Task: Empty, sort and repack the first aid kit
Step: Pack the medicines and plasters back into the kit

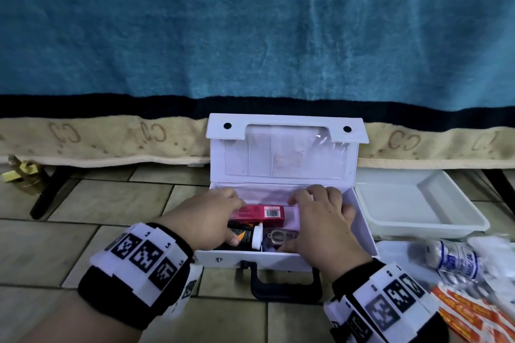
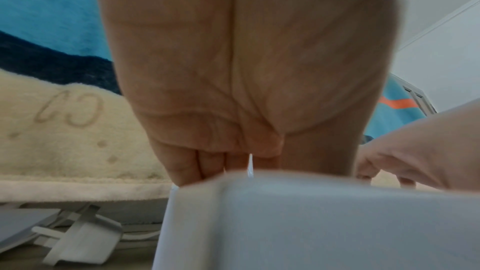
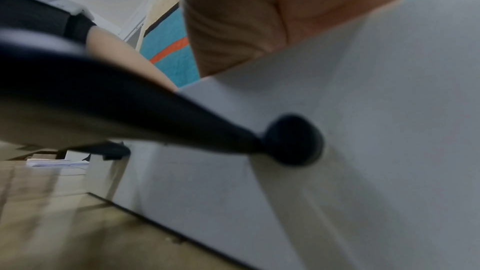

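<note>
**Both hands inside the open first aid kit on the tiled floor**

The white first aid kit [image 1: 281, 257] sits on the tiles with its long axis running left to right, its black carry handle [image 1: 284, 285] on the wall nearest the person and its lid [image 1: 287, 147] standing upright at the far side, leaning against the blue blanket [image 1: 250, 30] that hangs behind it.

Inside the kit a pink carton [image 1: 264, 214] lies along the kit's long axis, barcode end toward the right. Nearer the handle wall lies a black-and-orange tube [image 1: 242, 234] with a white cap [image 1: 257, 235], also lengthwise, cap pointing right; just right of the cap is a small metal-rimmed item I cannot identify.

The left hand [image 1: 209, 220] reaches in over the kit's left end, fingers curled over the carton's left end and thumb by the tube; whether it grips either I cannot tell. The right hand [image 1: 323, 225] reaches in at the kit's right end, fingers bent down behind the carton; what it holds, if anything, is hidden.

Just right of the kit stands a white tray [image 1: 418, 203]. Nearer the person than the tray lie a wrapped bandage roll [image 1: 454, 260] and orange-and-white packets [image 1: 468, 315]. Well left of the kit, a brass padlock [image 1: 23, 172] lies by the blanket's edge.
</note>
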A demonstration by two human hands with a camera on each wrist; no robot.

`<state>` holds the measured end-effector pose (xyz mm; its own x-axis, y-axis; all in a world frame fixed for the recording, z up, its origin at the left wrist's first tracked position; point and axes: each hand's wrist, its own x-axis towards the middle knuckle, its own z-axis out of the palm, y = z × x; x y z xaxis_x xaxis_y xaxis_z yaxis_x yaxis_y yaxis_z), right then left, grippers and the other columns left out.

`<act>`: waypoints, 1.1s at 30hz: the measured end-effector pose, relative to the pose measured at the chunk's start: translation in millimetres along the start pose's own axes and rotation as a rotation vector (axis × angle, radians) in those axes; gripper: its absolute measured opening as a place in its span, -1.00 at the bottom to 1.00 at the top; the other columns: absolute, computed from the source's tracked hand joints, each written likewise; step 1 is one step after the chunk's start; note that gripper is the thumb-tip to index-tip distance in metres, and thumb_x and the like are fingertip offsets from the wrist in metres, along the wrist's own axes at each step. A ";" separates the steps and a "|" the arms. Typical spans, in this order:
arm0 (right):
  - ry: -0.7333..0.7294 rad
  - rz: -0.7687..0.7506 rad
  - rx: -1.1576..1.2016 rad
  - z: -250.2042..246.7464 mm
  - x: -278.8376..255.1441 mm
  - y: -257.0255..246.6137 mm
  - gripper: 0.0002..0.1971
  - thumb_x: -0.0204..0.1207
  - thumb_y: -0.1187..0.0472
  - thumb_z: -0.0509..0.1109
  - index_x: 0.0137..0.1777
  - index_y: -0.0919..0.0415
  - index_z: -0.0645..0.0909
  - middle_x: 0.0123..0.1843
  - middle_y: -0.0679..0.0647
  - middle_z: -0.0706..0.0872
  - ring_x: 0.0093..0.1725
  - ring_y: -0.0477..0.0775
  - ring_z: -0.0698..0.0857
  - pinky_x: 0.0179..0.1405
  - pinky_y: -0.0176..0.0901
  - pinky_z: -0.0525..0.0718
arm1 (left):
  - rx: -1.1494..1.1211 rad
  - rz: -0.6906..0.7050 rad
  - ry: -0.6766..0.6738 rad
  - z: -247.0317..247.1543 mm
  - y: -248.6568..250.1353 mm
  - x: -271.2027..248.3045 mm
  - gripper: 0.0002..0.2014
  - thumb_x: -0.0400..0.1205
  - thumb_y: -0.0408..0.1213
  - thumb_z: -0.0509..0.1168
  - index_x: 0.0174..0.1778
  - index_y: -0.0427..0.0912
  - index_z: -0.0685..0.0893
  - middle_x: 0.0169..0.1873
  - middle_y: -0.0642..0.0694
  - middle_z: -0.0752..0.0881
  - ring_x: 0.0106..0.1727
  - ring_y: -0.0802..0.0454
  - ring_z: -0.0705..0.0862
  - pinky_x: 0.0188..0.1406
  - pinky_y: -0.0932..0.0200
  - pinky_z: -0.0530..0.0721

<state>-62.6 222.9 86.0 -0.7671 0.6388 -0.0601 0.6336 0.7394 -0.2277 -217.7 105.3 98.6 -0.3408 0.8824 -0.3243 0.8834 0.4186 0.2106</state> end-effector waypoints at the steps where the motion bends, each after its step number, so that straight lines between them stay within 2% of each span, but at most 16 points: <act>1: -0.012 -0.012 -0.009 -0.5 -0.1 -0.1 -0.25 0.21 -0.22 0.56 0.41 -0.21 0.37 0.44 -0.03 0.25 0.47 0.12 0.12 0.33 0.04 0.17 | -0.017 0.003 0.011 0.6 -0.7 -0.9 -0.33 0.51 -0.07 0.44 0.53 0.09 0.34 0.40 0.17 0.40 0.41 0.10 0.42 0.36 0.08 0.47; 3: -0.041 -0.035 -0.040 -1.9 -0.1 -1.4 -0.30 0.26 -0.21 0.54 0.42 -0.30 0.41 0.50 0.02 0.18 0.53 0.17 0.03 0.38 0.09 0.14 | -0.081 0.007 0.047 1.9 -2.4 -3.6 -0.45 0.50 -0.09 0.44 0.40 0.15 0.45 0.32 0.21 0.45 0.36 0.13 0.45 0.32 0.11 0.48; 5: -0.048 -0.046 -0.047 -2.2 -0.3 -2.3 -0.38 0.29 -0.18 0.53 0.38 -0.33 0.46 0.50 0.03 0.17 0.52 0.18 0.04 0.38 0.08 0.15 | -0.130 0.022 0.095 4.6 -4.7 -6.6 -0.64 0.50 -0.10 0.45 0.21 0.14 0.59 0.20 0.24 0.51 0.28 0.17 0.49 0.28 0.14 0.50; 8: -0.017 -0.058 -0.028 -0.1 -0.8 -3.0 -0.43 0.30 -0.12 0.54 0.34 -0.31 0.50 0.46 -0.01 0.18 0.46 0.15 0.10 0.32 0.03 0.15 | -0.157 0.024 0.149 11.6 -4.1 -11.5 -0.77 0.51 -0.10 0.43 0.04 0.10 0.60 0.14 0.28 0.51 0.19 0.21 0.52 0.23 0.14 0.54; 12: -0.002 -0.108 -0.056 0.9 1.9 -4.0 -0.46 0.28 -0.13 0.55 0.30 -0.22 0.58 0.34 -0.12 0.32 0.32 0.10 0.21 0.13 -0.04 0.14 | -0.089 0.015 0.262 16.2 2.2 -16.2 -0.76 0.53 -0.05 0.40 0.08 0.08 0.57 0.10 0.26 0.49 0.16 0.23 0.47 0.17 0.27 0.47; 14: -0.030 -0.135 -0.056 0.8 4.5 -4.4 -0.46 0.27 -0.12 0.56 0.28 -0.17 0.61 0.36 -0.23 0.40 0.33 0.06 0.21 0.00 -0.07 0.02 | -0.033 -0.007 0.294 16.4 5.2 -18.1 -0.73 0.51 0.00 0.39 0.09 0.11 0.55 0.07 0.24 0.53 0.18 0.23 0.49 0.23 0.24 0.39; 16: -0.053 -0.153 -0.049 0.1 5.9 -3.7 -0.48 0.26 -0.10 0.56 0.26 -0.14 0.63 0.38 -0.33 0.45 0.39 0.03 0.19 -0.01 -0.04 0.00 | -0.017 -0.037 0.311 17.2 7.1 -18.9 -0.72 0.49 0.04 0.40 0.06 0.15 0.54 0.04 0.24 0.56 0.17 0.23 0.53 0.26 0.20 0.33; 18: -0.066 -0.159 -0.055 -0.5 6.6 -2.8 -0.51 0.25 -0.11 0.55 0.22 -0.12 0.65 0.35 -0.35 0.50 0.38 0.01 0.20 -0.02 -0.02 0.01 | -0.029 -0.072 0.324 17.9 8.3 -20.3 -0.72 0.47 0.05 0.42 0.03 0.17 0.53 0.04 0.25 0.58 0.17 0.24 0.53 0.25 0.18 0.31; 21: -0.073 -0.160 -0.067 -1.5 7.2 -2.7 -0.56 0.25 -0.11 0.55 0.16 -0.11 0.67 0.28 -0.32 0.57 0.33 0.01 0.24 -0.13 -0.08 -0.06 | -0.038 -0.089 0.362 17.9 11.9 -22.8 -0.73 0.47 0.04 0.42 0.02 0.17 0.54 0.05 0.26 0.59 0.18 0.24 0.54 0.25 0.18 0.30; 23: -0.078 -0.162 -0.073 -1.7 7.3 -2.6 -0.57 0.27 -0.11 0.54 0.16 -0.12 0.67 0.25 -0.30 0.59 0.34 0.01 0.24 -0.18 -0.09 -0.10 | -0.108 -0.113 0.441 16.9 12.6 -24.6 -0.74 0.46 0.03 0.43 0.00 0.14 0.56 0.00 0.23 0.62 0.09 0.21 0.58 0.25 0.17 0.38; 25: -0.076 -0.160 -0.070 -1.6 7.0 -3.0 -0.58 0.28 -0.09 0.53 0.15 -0.10 0.67 0.20 -0.26 0.61 0.33 0.03 0.25 -0.17 -0.08 -0.08 | -0.272 -0.158 0.522 13.1 9.8 -26.2 -0.77 0.44 -0.04 0.47 -0.05 0.11 0.61 -0.11 0.20 0.68 -0.04 0.19 0.63 0.22 0.07 0.51; 28: -0.057 -0.154 -0.057 -1.7 5.9 -4.1 -0.58 0.28 -0.06 0.53 0.16 -0.07 0.64 0.06 -0.21 0.59 0.33 0.05 0.26 -0.11 -0.04 -0.01 | -0.455 -0.191 0.554 6.6 5.1 -28.0 -0.81 0.44 -0.16 0.49 -0.08 0.07 0.65 -0.14 0.15 0.72 -0.08 0.19 0.67 0.13 0.07 0.59; 31: -0.043 -0.175 -0.052 0.3 5.7 -4.4 -0.43 0.32 -0.02 0.52 0.35 -0.18 0.46 0.25 -0.19 0.58 0.38 0.06 0.25 -0.01 0.01 0.06 | -0.486 -0.197 0.551 4.1 4.0 -28.9 -0.80 0.46 -0.18 0.49 -0.05 0.04 0.67 -0.09 0.13 0.73 -0.06 0.17 0.68 0.08 0.15 0.60; 33: -0.047 -0.211 -0.037 1.7 5.9 -3.7 -0.36 0.36 -0.01 0.49 0.43 -0.29 0.36 0.39 -0.26 0.50 0.38 0.04 0.22 -0.05 -0.03 -0.01 | -0.495 -0.191 0.546 5.0 4.5 -29.5 -0.79 0.46 -0.20 0.49 -0.02 0.03 0.67 -0.09 0.12 0.72 -0.05 0.17 0.68 0.05 0.18 0.60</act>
<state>-69.7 223.6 84.8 -0.8863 0.4592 -0.0604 0.4613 0.8635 -0.2041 -202.0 80.0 104.5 -0.6980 0.7118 0.0787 0.5896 0.5089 0.6272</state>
